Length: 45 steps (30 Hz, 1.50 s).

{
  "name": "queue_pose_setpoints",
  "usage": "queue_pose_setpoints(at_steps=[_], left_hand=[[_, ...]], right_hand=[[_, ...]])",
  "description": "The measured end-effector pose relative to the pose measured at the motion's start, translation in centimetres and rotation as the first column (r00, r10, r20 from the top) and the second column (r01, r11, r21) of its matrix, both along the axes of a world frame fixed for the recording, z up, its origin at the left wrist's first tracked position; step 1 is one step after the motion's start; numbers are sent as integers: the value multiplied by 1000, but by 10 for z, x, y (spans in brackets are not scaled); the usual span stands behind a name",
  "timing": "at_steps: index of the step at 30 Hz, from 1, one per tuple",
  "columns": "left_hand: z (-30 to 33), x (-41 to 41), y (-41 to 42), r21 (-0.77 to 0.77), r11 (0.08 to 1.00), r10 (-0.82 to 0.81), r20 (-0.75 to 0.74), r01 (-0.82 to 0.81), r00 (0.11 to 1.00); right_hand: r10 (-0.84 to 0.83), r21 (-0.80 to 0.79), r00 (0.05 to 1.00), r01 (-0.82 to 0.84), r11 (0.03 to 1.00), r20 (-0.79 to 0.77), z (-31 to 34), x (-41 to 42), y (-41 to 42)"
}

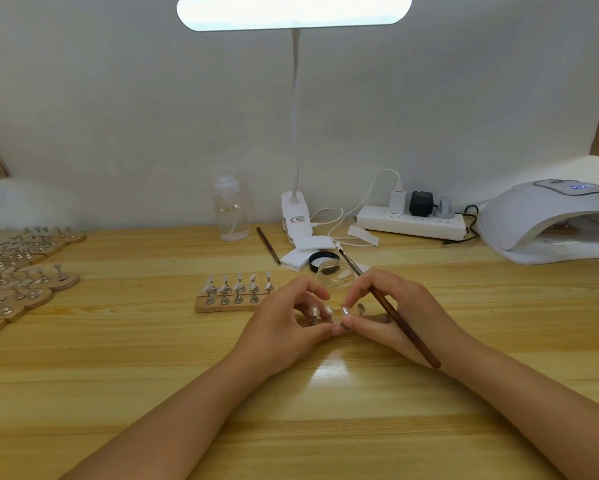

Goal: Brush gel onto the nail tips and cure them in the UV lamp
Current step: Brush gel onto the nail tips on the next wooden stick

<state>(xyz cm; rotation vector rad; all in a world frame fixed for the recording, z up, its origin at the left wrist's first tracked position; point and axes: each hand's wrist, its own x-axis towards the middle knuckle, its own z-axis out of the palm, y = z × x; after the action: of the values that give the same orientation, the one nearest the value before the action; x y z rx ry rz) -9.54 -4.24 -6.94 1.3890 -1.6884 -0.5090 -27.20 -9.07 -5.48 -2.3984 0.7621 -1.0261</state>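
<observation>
I see the UV lamp (pixel 547 220) far right of the glass jar (pixel 336 273); just in front of the jar my left hand (pixel 284 320) curls around the nail tips (pixel 327 311), right hand (pixel 395 313) gripping the brush (pixel 400 317) and pinching one tip

Just beyond the fingers (pixel 311 296) of both hands, the way forward is blocked by a clear jar (pixel 336 274) with its black lid (pixel 320 259) and white pads (pixel 299 256) behind it. To the left of the fingers, a wooden rack of nail tips (pixel 235 292) stands close by; bare table (pixel 135 306) is seen between it and the far-left racks (pixel 24 271). To the right of the fingers, open wood is left up to the UV lamp (pixel 550 223). Nearer than the fingers, only the forearms lie on the table.
</observation>
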Motion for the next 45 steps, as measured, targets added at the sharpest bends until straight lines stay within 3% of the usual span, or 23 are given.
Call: queue_pose_setpoints(at_steps=[28, 38, 41, 45], left_hand=[[1, 7, 1, 17, 1000, 9, 99, -10, 995], [0, 7, 2, -12, 1000, -3, 91, 5, 996], [2, 4, 5, -81, 996, 29, 23, -27, 999], [7, 1, 8, -306, 951, 76, 65, -52, 995]], right_hand=[[3, -4, 1000, -3, 1000, -25, 2, -8, -6], [-132, 66, 966, 120, 991, 221, -3, -5, -7], [-127, -34, 957, 140, 990, 260, -2, 1, 0], [-65, -172, 958, 116, 978, 279, -2, 8, 9]])
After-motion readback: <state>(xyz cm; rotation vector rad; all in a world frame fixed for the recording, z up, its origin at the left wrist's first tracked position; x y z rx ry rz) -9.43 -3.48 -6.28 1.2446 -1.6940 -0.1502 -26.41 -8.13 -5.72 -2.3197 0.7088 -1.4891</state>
